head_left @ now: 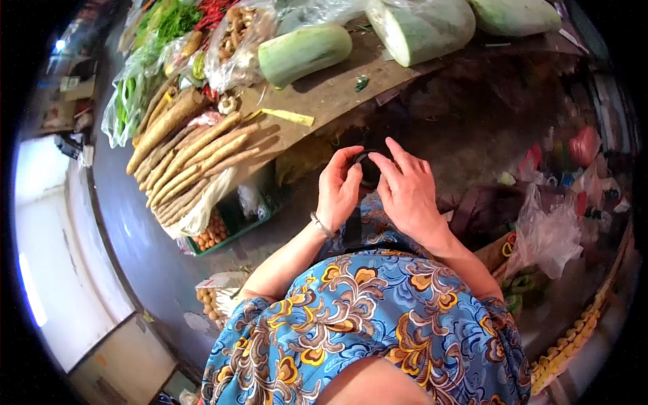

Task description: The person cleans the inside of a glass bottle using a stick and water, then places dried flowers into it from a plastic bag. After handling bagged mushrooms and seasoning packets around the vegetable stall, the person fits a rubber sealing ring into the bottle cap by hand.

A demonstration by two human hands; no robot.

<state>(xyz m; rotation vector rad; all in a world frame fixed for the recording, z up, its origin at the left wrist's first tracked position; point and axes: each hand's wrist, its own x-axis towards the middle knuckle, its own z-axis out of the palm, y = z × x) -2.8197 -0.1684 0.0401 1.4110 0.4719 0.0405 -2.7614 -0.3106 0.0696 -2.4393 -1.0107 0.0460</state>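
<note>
Between both hands, in front of my body, is a small black round thing, perhaps ring-shaped; its kind is hard to make out. My left hand, with a bracelet at the wrist, grips its left side between thumb and fingers. On the other side, my right hand has its thumb and index finger against the thing, while its other fingers are raised. The fingers cover part of it. Both hands are off the table, just beyond its near edge.
A vegetable table carries long brown roots, large cut winter melons and bagged vegetables. Under its left end stands a green crate with small round brown items. Plastic bags and clutter lie to the right.
</note>
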